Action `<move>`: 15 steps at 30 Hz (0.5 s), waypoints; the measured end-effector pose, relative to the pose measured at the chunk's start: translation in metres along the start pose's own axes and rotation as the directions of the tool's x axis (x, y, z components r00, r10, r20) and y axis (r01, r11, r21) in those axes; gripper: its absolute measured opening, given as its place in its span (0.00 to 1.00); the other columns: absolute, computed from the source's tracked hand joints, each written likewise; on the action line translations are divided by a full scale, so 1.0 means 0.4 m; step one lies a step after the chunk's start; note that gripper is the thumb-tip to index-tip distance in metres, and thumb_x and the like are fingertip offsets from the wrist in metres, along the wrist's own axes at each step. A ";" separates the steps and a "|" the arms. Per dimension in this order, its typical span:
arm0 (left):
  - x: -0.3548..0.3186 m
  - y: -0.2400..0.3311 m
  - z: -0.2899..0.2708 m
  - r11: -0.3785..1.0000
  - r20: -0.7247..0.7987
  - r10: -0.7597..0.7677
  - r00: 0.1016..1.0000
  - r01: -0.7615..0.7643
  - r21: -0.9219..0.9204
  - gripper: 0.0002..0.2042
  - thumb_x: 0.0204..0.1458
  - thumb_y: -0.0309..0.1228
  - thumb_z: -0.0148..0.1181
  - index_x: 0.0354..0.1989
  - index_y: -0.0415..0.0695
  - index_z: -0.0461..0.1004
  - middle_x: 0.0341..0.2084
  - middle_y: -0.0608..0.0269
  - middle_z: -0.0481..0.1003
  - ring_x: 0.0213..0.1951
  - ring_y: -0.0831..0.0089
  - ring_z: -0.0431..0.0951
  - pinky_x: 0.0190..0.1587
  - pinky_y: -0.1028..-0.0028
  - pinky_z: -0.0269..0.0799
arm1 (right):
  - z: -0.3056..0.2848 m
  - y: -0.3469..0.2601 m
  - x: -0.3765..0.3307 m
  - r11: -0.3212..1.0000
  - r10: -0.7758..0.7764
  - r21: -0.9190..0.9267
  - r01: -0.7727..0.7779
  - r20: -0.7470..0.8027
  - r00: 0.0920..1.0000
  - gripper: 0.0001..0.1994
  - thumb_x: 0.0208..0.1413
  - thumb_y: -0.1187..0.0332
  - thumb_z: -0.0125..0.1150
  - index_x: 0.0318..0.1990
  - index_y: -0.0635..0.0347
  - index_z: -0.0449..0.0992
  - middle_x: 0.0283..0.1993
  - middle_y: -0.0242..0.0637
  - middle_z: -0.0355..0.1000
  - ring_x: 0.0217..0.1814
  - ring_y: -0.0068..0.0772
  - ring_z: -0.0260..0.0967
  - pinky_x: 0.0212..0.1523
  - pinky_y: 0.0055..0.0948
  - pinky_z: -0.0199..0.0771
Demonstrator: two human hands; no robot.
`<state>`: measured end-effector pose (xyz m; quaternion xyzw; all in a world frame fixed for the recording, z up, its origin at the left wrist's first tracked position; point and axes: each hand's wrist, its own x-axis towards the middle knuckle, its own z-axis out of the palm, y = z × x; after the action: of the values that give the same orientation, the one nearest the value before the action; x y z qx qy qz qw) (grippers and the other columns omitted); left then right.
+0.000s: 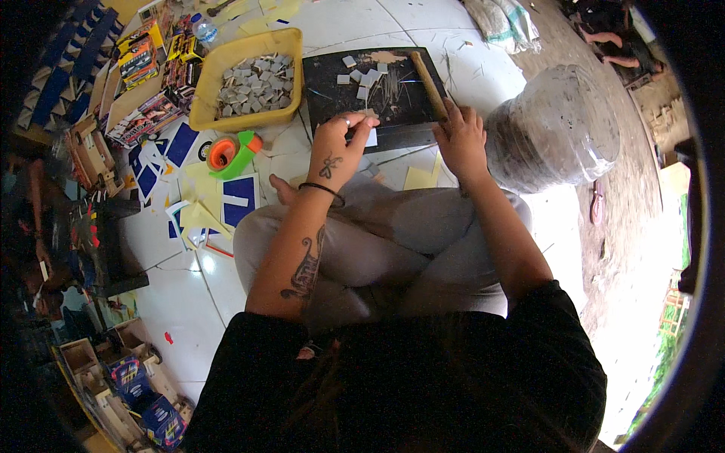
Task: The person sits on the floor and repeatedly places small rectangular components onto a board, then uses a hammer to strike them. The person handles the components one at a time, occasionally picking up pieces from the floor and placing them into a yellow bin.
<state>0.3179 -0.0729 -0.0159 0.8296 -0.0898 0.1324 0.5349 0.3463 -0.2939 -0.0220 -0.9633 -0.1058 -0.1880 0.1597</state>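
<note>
My left hand pinches a small white square piece at the near edge of the black board. My right hand is clamped on a wooden handle lying across that board, beside loose grey squares. A yellow tray of grey squares sits left of the board. Further left: colourful printed boxes; an orange-and-green tape dispenser; blue and yellow card cutouts

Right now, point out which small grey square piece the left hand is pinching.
The pale square at the black board's near edge, between the left hand's fingers; the other squares lie loose farther up the board or in the yellow tray.
</note>
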 end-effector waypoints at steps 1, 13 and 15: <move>0.000 0.004 -0.002 1.000 0.007 0.017 1.000 -0.017 -0.005 0.10 0.53 0.32 0.53 0.33 0.39 0.78 0.30 0.56 0.78 0.29 0.66 0.78 0.32 0.72 0.70 | -0.019 -0.021 0.006 0.993 -0.109 -0.050 0.104 -0.098 0.989 0.21 0.51 0.66 0.58 0.54 0.58 0.65 0.49 0.50 0.64 0.45 0.53 0.66 0.45 0.41 0.68; 0.004 -0.028 0.048 0.913 0.130 -0.118 0.984 0.160 -0.375 0.12 0.57 0.35 0.49 0.33 0.39 0.74 0.20 0.63 0.73 0.21 0.74 0.73 0.26 0.74 0.67 | -0.002 -0.149 0.077 0.346 -0.034 0.921 -0.180 0.204 0.978 0.06 0.52 0.71 0.61 0.32 0.66 0.78 0.28 0.32 0.75 0.29 0.17 0.68 0.33 0.21 0.69; 0.012 -0.027 0.053 0.893 0.203 -0.176 0.963 0.243 -0.378 0.12 0.58 0.35 0.49 0.31 0.39 0.74 0.18 0.66 0.71 0.20 0.77 0.71 0.25 0.76 0.66 | -0.009 -0.131 0.074 0.311 -0.080 0.933 -0.180 0.215 0.973 0.06 0.52 0.71 0.61 0.33 0.66 0.78 0.27 0.33 0.75 0.29 0.17 0.68 0.33 0.20 0.69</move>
<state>0.3283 -0.0875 -0.0321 0.7157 -0.0683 -0.0158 0.6949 0.3580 -0.2424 0.0069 -0.7031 -0.1826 0.0232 0.6868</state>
